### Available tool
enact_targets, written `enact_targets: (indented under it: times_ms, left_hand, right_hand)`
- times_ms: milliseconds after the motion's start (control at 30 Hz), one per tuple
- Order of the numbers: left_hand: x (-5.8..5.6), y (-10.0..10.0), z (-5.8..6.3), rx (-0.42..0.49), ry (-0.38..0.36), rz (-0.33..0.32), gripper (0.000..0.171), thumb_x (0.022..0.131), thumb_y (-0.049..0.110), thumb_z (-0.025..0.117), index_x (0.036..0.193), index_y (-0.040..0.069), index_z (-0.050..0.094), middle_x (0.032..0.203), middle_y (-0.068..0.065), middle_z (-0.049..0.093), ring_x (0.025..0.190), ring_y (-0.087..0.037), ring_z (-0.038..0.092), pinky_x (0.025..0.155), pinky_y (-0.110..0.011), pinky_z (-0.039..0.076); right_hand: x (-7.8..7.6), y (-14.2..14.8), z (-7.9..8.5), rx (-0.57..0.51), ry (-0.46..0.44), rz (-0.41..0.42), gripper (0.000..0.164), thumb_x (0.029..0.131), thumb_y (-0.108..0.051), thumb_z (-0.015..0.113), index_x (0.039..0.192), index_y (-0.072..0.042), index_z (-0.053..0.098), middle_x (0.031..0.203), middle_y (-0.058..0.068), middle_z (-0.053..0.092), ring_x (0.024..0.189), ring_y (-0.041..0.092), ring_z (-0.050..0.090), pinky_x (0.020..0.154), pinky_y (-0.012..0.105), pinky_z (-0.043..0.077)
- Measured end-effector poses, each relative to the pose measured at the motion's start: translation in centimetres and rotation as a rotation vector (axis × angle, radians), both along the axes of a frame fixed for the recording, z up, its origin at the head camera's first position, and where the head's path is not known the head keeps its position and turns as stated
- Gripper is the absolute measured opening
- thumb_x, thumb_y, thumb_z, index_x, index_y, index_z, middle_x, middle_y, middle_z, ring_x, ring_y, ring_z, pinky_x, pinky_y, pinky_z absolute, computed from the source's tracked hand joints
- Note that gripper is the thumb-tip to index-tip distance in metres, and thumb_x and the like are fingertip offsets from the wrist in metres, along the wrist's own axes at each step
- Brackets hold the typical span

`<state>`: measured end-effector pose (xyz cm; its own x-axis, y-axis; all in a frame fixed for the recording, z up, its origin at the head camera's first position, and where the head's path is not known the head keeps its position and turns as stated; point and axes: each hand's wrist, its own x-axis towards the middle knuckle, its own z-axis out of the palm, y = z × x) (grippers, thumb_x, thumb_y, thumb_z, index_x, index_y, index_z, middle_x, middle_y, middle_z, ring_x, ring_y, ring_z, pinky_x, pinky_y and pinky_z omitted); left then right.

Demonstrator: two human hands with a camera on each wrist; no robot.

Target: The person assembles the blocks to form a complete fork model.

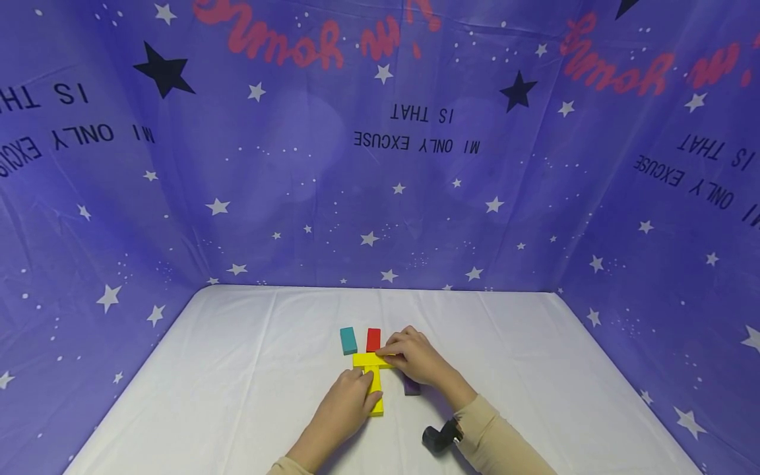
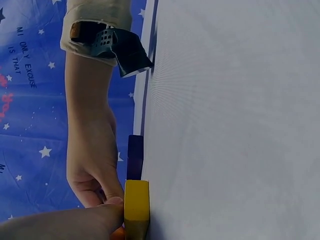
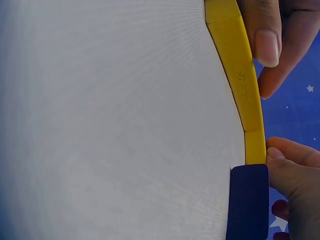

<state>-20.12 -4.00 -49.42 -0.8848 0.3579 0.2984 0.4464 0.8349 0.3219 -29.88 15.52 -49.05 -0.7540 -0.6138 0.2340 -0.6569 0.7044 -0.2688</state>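
we saw left hand [image 1: 348,400] on near yellow block [image 1: 376,384], right hand [image 1: 417,357] on far crosswise yellow block [image 1: 366,360], forming t; whether either pinched, we couldn't tell. purple block [image 1: 411,387] lay right; red block [image 1: 373,339] far.

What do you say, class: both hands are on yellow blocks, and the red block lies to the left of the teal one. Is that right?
Not quite: the head view shows the red block to the right of the teal block. The rest stands: the left hand is on the lengthwise yellow block, the right hand on the crosswise yellow block.
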Motion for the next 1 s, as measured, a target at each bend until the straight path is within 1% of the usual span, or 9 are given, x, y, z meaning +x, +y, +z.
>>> enact_targets:
  times_ms: [267, 467, 633, 767, 867, 1000]
  left_hand:
    - [0.01, 0.01, -0.11, 0.003, 0.008, -0.002, 0.033, 0.091, 0.032, 0.071, 0.106, 0.002, 0.071, 0.086, -0.004, 0.064, 0.082, -0.017, 0.060, 0.076, -0.033, 0.056]
    - [-0.01, 0.01, -0.12, 0.002, 0.010, 0.000, 0.033, 0.091, 0.032, 0.071, 0.105, 0.002, 0.071, 0.087, -0.004, 0.065, 0.082, -0.017, 0.060, 0.077, -0.033, 0.056]
    - [0.01, -0.04, -0.05, 0.006, 0.010, -0.001, 0.034, 0.090, 0.032, 0.072, 0.106, 0.002, 0.071, 0.087, -0.004, 0.065, 0.080, -0.015, 0.058, 0.074, -0.032, 0.055]
    - [0.05, -0.18, 0.02, 0.030, 0.006, 0.001, 0.035, 0.090, 0.032, 0.072, 0.107, 0.002, 0.071, 0.089, -0.005, 0.065, 0.080, -0.016, 0.057, 0.074, -0.032, 0.055]
    - [0.01, -0.33, 0.02, 0.057, 0.031, 0.014, 0.036, 0.090, 0.032, 0.072, 0.109, 0.001, 0.071, 0.093, -0.006, 0.065, 0.083, -0.017, 0.059, 0.076, -0.034, 0.056]
    - [-0.21, -0.59, -0.14, 0.081, 0.116, 0.037, 0.035, 0.090, 0.030, 0.073, 0.110, 0.002, 0.071, 0.095, -0.005, 0.063, 0.084, -0.017, 0.057, 0.076, -0.032, 0.055]
  right_hand:
    - [-0.04, 0.04, -0.21, -0.016, -0.013, -0.009, 0.023, 0.093, -0.026, 0.070, 0.114, -0.033, 0.075, 0.104, -0.014, 0.070, 0.100, 0.008, 0.049, 0.089, 0.033, 0.042]
    - [-0.18, 0.08, -0.40, -0.025, -0.017, -0.015, 0.022, 0.093, -0.025, 0.070, 0.113, -0.032, 0.076, 0.104, -0.014, 0.070, 0.099, 0.008, 0.049, 0.088, 0.032, 0.042]
    - [-0.24, 0.09, -0.50, -0.023, -0.023, -0.019, 0.023, 0.094, -0.026, 0.069, 0.114, -0.033, 0.075, 0.105, -0.015, 0.069, 0.098, 0.008, 0.048, 0.086, 0.030, 0.041]
    - [-0.17, 0.17, -0.48, -0.025, -0.032, -0.026, 0.023, 0.096, -0.027, 0.066, 0.117, -0.032, 0.074, 0.107, -0.014, 0.069, 0.100, 0.008, 0.048, 0.088, 0.031, 0.041]
    - [-0.12, 0.32, -0.47, -0.041, -0.034, -0.034, 0.025, 0.098, -0.027, 0.063, 0.121, -0.030, 0.072, 0.111, -0.012, 0.069, 0.103, 0.009, 0.049, 0.090, 0.034, 0.042]
    - [-0.17, 0.62, -0.51, -0.073, -0.015, -0.046, 0.026, 0.098, -0.027, 0.061, 0.123, -0.027, 0.070, 0.117, -0.009, 0.068, 0.106, 0.012, 0.050, 0.094, 0.038, 0.043]
